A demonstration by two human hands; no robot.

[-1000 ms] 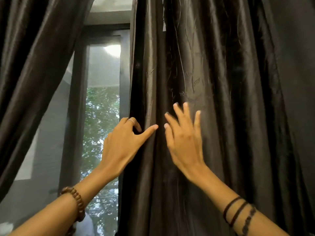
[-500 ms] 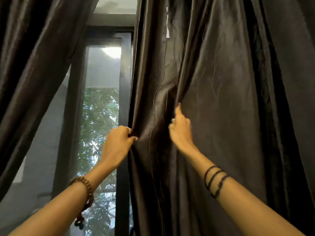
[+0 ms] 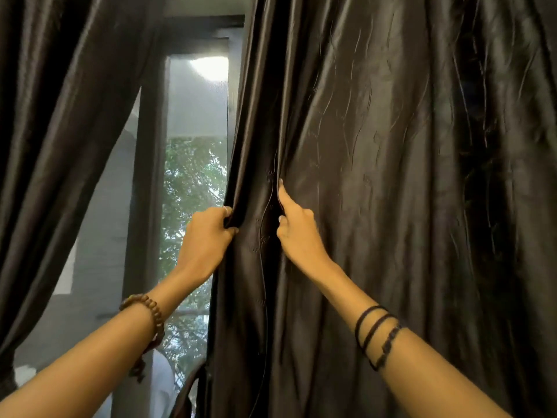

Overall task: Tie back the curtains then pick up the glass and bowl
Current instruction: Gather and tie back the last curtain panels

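Right curtain [image 3: 391, 176]: dark satin, hanging loose. Left hand [image 3: 205, 239] clenches its inner edge. Right hand [image 3: 297, 233], just beside, pinches a fold, forefinger raised. Beyond the left grip: open window [image 3: 196, 164] gap, then left curtain [image 3: 66, 131], swept diagonally aside.

Window [image 3: 196, 176] between left curtain [image 3: 66, 116], right curtain [image 3: 391, 146].

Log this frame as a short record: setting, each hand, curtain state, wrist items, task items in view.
setting: window between dark satin curtains
left hand: grips the inner edge of the right-side dark glossy curtain
right hand: pinches a fold of it
left-side dark curtain: drawn aside
wrists: brown bead bracelet left, black cord bands right
glass, bowl: not in view
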